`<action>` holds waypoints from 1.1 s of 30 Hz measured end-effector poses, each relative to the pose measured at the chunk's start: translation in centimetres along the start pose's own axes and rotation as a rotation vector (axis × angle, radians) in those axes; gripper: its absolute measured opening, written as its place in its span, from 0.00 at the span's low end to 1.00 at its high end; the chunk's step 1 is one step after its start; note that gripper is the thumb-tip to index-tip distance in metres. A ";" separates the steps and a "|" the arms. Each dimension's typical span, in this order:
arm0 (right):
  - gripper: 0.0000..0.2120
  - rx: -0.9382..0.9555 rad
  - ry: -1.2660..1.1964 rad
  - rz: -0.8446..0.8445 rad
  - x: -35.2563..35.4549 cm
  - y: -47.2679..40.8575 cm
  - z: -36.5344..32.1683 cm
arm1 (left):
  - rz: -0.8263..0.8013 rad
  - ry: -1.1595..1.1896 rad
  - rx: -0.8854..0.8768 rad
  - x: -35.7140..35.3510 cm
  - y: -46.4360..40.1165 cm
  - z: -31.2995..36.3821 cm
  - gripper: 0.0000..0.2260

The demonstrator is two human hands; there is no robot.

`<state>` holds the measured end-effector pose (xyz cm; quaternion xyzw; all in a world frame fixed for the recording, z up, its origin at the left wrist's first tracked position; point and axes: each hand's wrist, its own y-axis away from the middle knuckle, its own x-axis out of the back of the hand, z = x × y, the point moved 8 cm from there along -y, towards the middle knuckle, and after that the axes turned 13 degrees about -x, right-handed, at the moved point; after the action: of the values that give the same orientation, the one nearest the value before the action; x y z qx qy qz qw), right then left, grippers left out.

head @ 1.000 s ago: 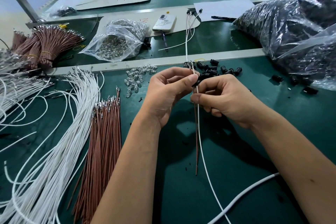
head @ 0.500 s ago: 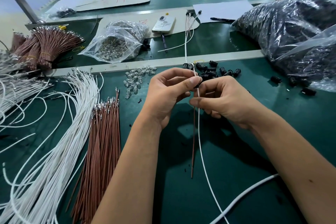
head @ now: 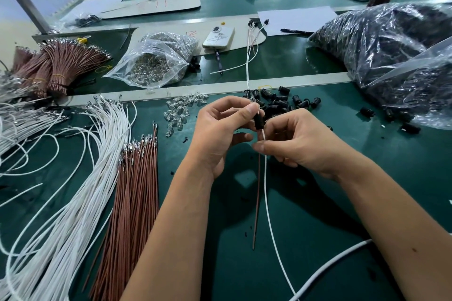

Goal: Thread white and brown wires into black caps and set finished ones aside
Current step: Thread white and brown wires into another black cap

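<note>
The left hand [head: 220,129] pinches the black cap [head: 259,121] above the tabletop [head: 318,215]. The right hand [head: 298,144] pinches the white wire [head: 266,178] and brown wire [head: 257,198] below it. Hold the cap steady and pull both wires straight down gently.

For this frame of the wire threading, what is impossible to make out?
- Head view: the wire tips above the black cap, covered by the left hand.
- Head view: how the right hand pinches the white wire and brown wire; its fingertips curl out of sight.
- Head view: the white wire's lower end, cut off by the bottom edge.
- Head view: contents of the dark bags, lost in plastic glare.
</note>
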<state>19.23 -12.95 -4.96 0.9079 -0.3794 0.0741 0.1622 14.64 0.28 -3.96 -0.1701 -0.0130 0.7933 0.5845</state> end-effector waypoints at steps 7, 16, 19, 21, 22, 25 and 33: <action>0.06 0.066 -0.116 0.114 1.0 0.1 -0.7 | 0.040 -0.011 -0.056 0.4 -0.2 0.3 0.06; 0.07 0.048 -0.020 0.068 0.4 0.2 -0.7 | 0.074 0.020 -0.086 0.4 -0.2 0.8 0.07; 0.07 0.047 -0.002 0.049 0.3 0.3 -0.7 | 0.084 0.049 -0.092 0.3 -0.2 0.8 0.08; 0.07 0.059 0.000 0.044 0.3 0.3 -0.8 | 0.079 0.068 -0.089 0.1 -0.2 0.9 0.05; 0.07 0.069 -0.003 0.050 0.3 0.3 -0.9 | 0.072 0.087 -0.087 0.1 -0.2 0.9 0.02; 0.06 0.122 -0.053 0.096 0.7 0.3 -1.0 | 0.047 0.179 -0.092 0.1 -0.2 0.9 0.04; 0.06 0.290 -0.096 0.163 1.1 0.9 -2.4 | -0.058 0.279 -0.139 -0.4 -0.3 1.5 0.07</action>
<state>19.34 -13.46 -2.15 0.8905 -0.4443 0.0974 0.0047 14.56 0.24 -2.36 -0.3183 0.0083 0.7419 0.5901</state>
